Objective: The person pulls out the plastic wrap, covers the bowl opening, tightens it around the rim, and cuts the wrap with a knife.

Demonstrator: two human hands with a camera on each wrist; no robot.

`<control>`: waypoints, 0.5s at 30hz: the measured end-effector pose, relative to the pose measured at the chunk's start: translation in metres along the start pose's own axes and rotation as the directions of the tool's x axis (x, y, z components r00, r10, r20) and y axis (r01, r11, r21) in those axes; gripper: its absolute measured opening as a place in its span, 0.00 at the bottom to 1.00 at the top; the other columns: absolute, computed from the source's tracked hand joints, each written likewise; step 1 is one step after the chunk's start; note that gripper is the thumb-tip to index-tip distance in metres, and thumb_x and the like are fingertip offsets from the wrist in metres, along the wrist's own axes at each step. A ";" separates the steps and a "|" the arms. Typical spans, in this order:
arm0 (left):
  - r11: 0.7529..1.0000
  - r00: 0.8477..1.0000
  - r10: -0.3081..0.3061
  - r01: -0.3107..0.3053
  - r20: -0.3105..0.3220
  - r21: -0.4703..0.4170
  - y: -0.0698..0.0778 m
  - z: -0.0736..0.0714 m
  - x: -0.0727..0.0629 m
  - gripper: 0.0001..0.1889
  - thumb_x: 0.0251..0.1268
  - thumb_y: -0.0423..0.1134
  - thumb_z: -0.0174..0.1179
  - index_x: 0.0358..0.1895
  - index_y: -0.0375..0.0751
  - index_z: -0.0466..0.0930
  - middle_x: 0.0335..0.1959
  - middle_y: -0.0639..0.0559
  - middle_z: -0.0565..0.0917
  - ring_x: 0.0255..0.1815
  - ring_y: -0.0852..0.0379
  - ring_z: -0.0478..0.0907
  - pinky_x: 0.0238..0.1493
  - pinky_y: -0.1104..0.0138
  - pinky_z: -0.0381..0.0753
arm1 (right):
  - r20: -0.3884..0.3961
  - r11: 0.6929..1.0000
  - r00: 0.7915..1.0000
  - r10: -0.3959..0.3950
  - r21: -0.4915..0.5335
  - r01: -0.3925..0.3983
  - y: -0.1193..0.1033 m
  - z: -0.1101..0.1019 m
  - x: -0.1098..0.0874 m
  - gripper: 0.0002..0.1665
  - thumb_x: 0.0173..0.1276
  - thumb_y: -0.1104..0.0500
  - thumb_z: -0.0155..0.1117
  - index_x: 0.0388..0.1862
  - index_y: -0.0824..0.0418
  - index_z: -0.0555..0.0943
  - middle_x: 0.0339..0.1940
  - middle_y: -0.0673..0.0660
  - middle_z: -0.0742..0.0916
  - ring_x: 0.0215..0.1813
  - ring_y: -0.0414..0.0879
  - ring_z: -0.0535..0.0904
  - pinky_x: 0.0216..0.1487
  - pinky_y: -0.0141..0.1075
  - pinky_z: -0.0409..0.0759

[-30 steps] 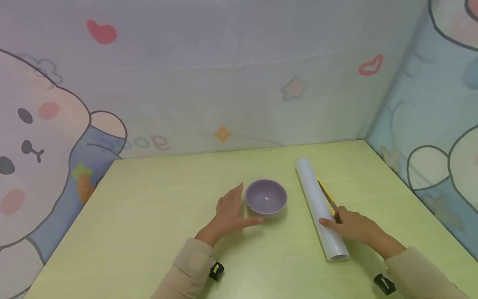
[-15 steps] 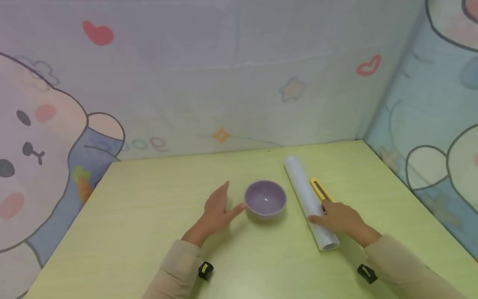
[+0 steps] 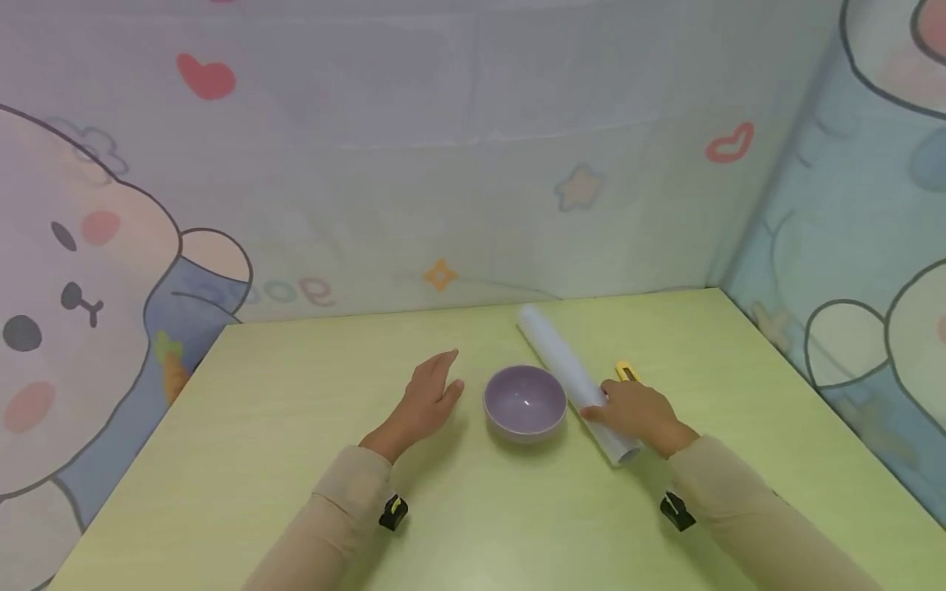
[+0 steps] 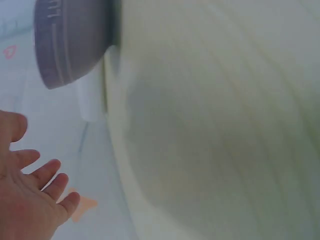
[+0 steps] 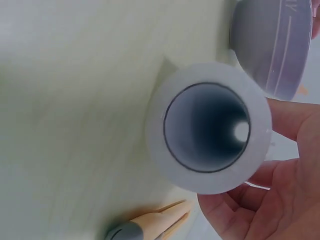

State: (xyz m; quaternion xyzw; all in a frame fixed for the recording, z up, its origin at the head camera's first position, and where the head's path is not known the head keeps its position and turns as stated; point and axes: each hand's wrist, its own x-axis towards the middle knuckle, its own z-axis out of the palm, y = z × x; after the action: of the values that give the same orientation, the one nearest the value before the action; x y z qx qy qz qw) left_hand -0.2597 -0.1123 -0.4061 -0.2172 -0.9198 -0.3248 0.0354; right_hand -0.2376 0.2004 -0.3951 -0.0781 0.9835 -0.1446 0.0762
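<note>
A purple bowl (image 3: 525,404) stands upright on the table between the hands. To its left, my left hand (image 3: 418,405) is raised with fingers extended and thumb apart, touching nothing; the left wrist view shows the same spread fingers (image 4: 45,175). My right hand (image 3: 637,412) grips the near part of a white roll of plastic wrap (image 3: 557,351), thumb on one side and fingers curled on the other. The roll slants away, close beside the bowl's right side. Its hollow end (image 5: 157,127) faces the right wrist camera. A yellow utility knife (image 3: 627,371) lies just beyond the right hand, partly hidden by it.
The light yellow-green table (image 3: 281,460) ends at a back edge against a printed cloth (image 3: 355,189). Another cloth (image 3: 850,246) hangs along the right side. In the right wrist view the knife (image 5: 160,220) lies on the table beside the roll.
The right hand has shifted the roll leftward, closer to the bowl, and the knife now lies clear of it. The left hand has drawn back left from the bowl's side.
</note>
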 end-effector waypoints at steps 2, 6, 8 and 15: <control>1.000 1.000 0.013 -0.013 -0.023 0.013 -0.004 0.000 0.003 0.25 0.72 0.42 0.42 0.68 0.35 0.56 0.68 0.38 0.61 0.70 0.39 0.53 0.66 0.45 0.55 | -0.001 1.000 1.000 -0.003 -0.006 0.003 -0.001 -0.001 0.005 0.27 0.61 0.40 0.56 0.42 0.63 0.75 0.30 0.54 0.81 0.27 0.44 0.73 0.23 0.36 0.68; 0.990 0.997 0.054 -0.047 -0.049 0.133 -0.012 0.000 0.008 0.23 0.70 0.42 0.48 0.65 0.38 0.63 0.64 0.40 0.67 0.66 0.42 0.61 0.64 0.48 0.61 | -0.006 0.999 0.999 -0.039 -0.020 0.039 -0.001 -0.002 0.012 0.24 0.61 0.42 0.57 0.39 0.62 0.75 0.28 0.53 0.81 0.26 0.44 0.73 0.23 0.35 0.68; 0.971 0.993 0.103 -0.088 -0.057 0.222 -0.015 -0.001 0.010 0.23 0.67 0.43 0.52 0.62 0.39 0.66 0.61 0.41 0.70 0.64 0.43 0.64 0.62 0.49 0.64 | -0.008 0.998 0.998 -0.059 -0.032 0.058 -0.002 -0.003 0.016 0.23 0.61 0.42 0.57 0.39 0.61 0.76 0.29 0.54 0.81 0.27 0.44 0.74 0.23 0.35 0.69; 0.931 0.986 0.137 -0.093 -0.100 0.354 -0.022 -0.005 0.019 0.23 0.60 0.43 0.61 0.58 0.39 0.71 0.56 0.42 0.75 0.60 0.44 0.69 0.59 0.52 0.68 | -0.025 0.986 0.989 -0.142 -0.087 0.140 -0.009 -0.005 0.026 0.24 0.61 0.45 0.57 0.47 0.62 0.77 0.36 0.57 0.81 0.35 0.47 0.74 0.29 0.39 0.71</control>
State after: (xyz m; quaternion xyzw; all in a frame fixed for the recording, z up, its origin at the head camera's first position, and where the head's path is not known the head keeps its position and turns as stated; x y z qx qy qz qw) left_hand -0.2865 -0.1236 -0.4113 -0.2406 -0.9445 -0.1673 0.1485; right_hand -0.2624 0.1891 -0.3913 -0.1484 0.9818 -0.1091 0.0469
